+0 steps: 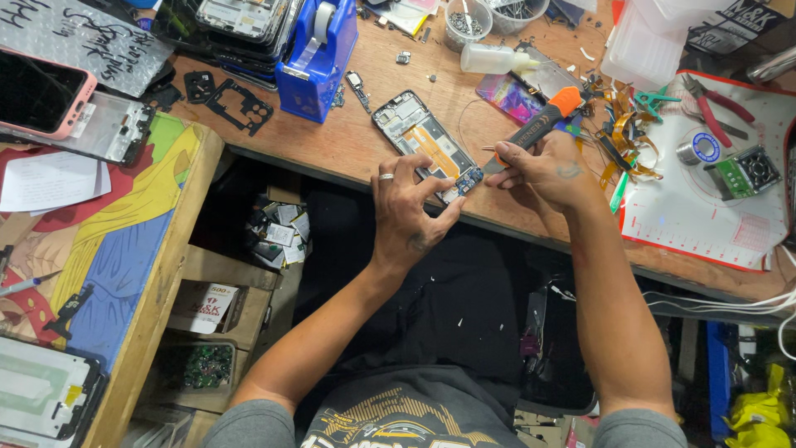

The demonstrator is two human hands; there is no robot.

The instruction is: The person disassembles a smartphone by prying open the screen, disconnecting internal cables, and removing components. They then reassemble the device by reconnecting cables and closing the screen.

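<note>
An opened phone frame (412, 130) lies face down at the front edge of the wooden workbench (348, 141), its insides showing. My left hand (408, 207), a ring on one finger, pinches the frame's near end, where a small blue circuit board (469, 180) sits. My right hand (545, 169) grips a screwdriver with a black and orange handle (541, 123). The screwdriver's tip points left and down onto the blue board.
A blue tape dispenser (317, 51) stands behind the phone frame. A white squeeze bottle (491, 58), screw tubs (468, 23), orange flex cables (623, 133), red pliers (710, 101) and a white mat (705, 207) fill the right. A pink phone (37, 93) lies on the left table.
</note>
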